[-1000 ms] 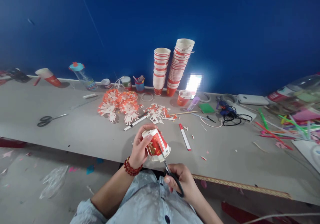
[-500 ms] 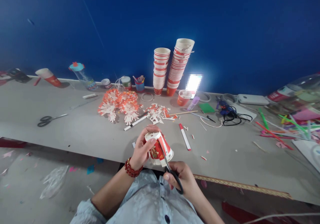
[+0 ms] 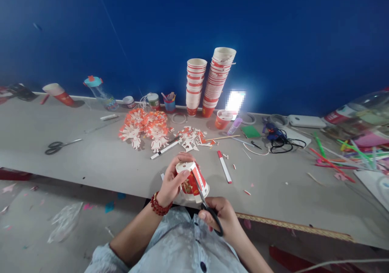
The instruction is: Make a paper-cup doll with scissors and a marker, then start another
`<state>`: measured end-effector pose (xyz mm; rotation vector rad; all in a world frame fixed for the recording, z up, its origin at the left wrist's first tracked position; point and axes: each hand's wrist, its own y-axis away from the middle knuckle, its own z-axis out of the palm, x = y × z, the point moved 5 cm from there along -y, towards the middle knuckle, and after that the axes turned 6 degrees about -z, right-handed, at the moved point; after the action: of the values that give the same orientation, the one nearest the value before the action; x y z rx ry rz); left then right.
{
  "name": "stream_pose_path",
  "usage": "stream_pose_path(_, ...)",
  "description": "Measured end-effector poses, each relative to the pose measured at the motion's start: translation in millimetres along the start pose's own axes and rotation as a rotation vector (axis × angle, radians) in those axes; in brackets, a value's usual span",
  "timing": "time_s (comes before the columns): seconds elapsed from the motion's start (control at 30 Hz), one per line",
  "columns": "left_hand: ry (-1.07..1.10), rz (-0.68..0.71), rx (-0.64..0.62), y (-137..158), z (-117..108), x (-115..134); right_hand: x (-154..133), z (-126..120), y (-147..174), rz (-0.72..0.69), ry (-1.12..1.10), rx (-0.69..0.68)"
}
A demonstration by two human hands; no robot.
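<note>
My left hand (image 3: 175,176) is wrapped round a red and white paper cup (image 3: 191,185), held bottom up near the table's front edge. Its thumb presses on the cup's side by the base. Black-handled scissors (image 3: 213,217) are gripped in my right hand (image 3: 221,211), with the blades lying along a slit in the cup's wall. A cut strip hangs at the rim beside the blades. Just beyond my hands lie white and red paper scraps (image 3: 191,137) and a red-capped marker (image 3: 224,167).
Two tall stacks of paper cups (image 3: 196,84) stand against the blue wall. Orange and white paper cut-outs (image 3: 144,125) lie in a pile to the left. A second pair of scissors (image 3: 57,146) rests farther left. Coloured straws (image 3: 343,159) spread at the right. A lit phone (image 3: 236,102) leans behind.
The cup has shifted very slightly to the left in my left hand. My right hand and the scissors stay almost where they were.
</note>
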<state>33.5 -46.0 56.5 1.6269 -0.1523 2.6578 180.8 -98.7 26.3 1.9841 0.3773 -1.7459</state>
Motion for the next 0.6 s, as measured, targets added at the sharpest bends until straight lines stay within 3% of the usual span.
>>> stream_pose_path(0.13,0.015,0.010,0.005,-1,-2,-2,2,-1,0,0.020,0.016,0.027)
stream_pose_path(0.37,0.072,-0.040,0.033,2,4,-9,-3,-7,-4,-0.122,0.175,0.152)
stream_pose_path(0.6,0.188,-0.021,0.204,-6,-7,-11,-5,-2,9,-0.120,0.059,-0.094)
